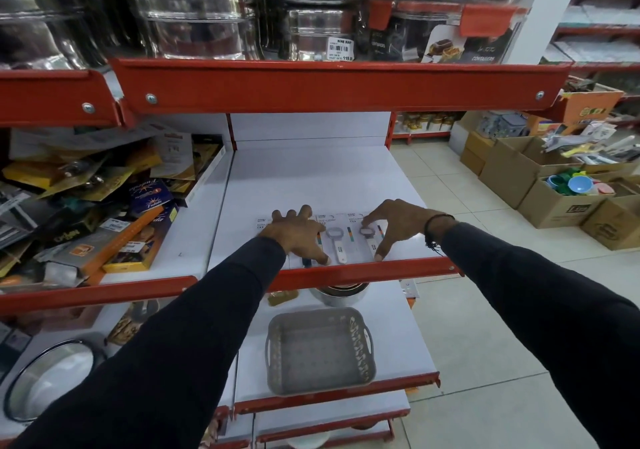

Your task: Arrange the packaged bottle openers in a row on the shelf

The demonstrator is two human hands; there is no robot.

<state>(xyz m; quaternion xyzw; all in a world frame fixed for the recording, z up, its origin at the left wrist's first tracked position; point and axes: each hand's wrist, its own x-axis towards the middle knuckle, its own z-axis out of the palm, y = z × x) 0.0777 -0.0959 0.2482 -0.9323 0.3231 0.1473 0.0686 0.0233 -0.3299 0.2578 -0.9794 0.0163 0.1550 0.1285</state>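
Note:
Several packaged bottle openers lie flat side by side near the front edge of the white shelf (311, 178). The middle opener pack (337, 239) shows its metal head and white handle between my hands. My left hand (298, 234) rests spread flat on the packs at the left, covering them, thumb tip near the front lip. My right hand (398, 225) arches over the rightmost pack (369, 235), fingertips on its top and thumb at its lower edge. Both arms wear black sleeves.
A red shelf lip (346, 272) runs in front of the packs. Jumbled boxed goods (104, 213) fill the shelf section to the left. A grey plastic basket (318, 351) sits on the shelf below. Steel containers (194, 23) stand above. Cardboard boxes (561, 189) line the floor at right.

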